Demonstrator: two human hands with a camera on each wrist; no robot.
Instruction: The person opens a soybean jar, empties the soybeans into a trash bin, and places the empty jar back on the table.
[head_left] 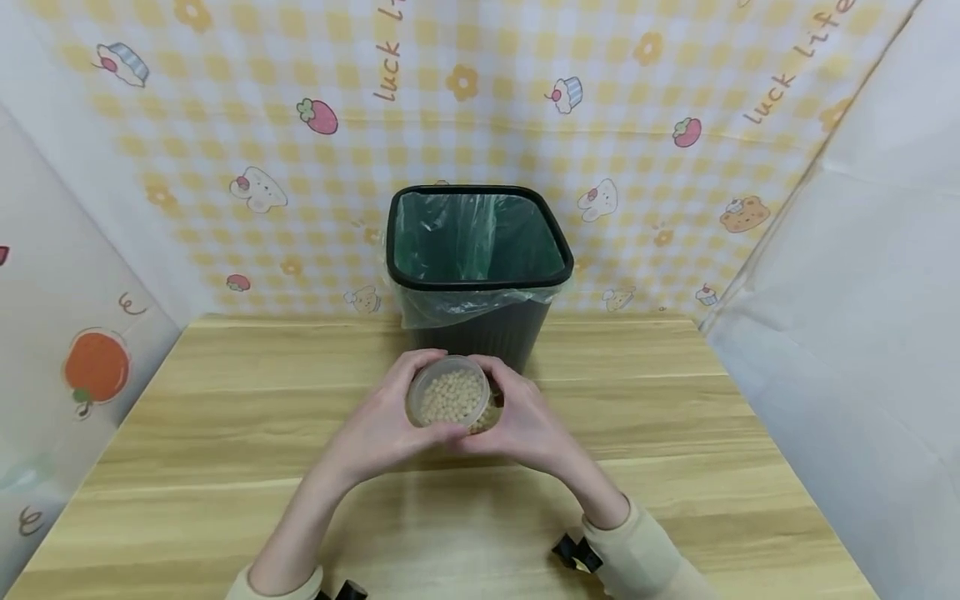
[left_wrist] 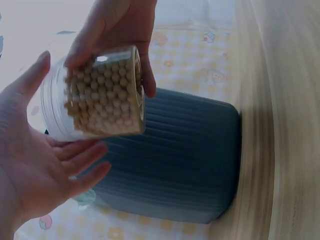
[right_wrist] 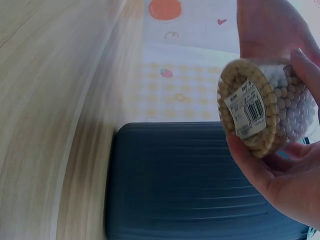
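A clear round jar (head_left: pixel 450 397) full of small beige balls is held up over the table between both hands, its see-through lid tilted toward the head camera. My left hand (head_left: pixel 378 427) curves round the lid end, with thumb and fingers on opposite sides. Gripping the body lower down is my right hand (head_left: pixel 527 423). In the left wrist view the jar (left_wrist: pixel 102 97) lies sideways, with the balls packed toward its base. A white barcode label (right_wrist: pixel 248 110) on the base shows in the right wrist view.
Just beyond the hands stands a dark ribbed bin (head_left: pixel 480 337) with a black rim and a clear plastic liner (head_left: pixel 450 310) folded over it. The wood-grain table (head_left: pixel 247 400) ends at a checked, patterned cloth backdrop (head_left: pixel 300 208). White sheets (head_left: pixel 847 317) flank both sides.
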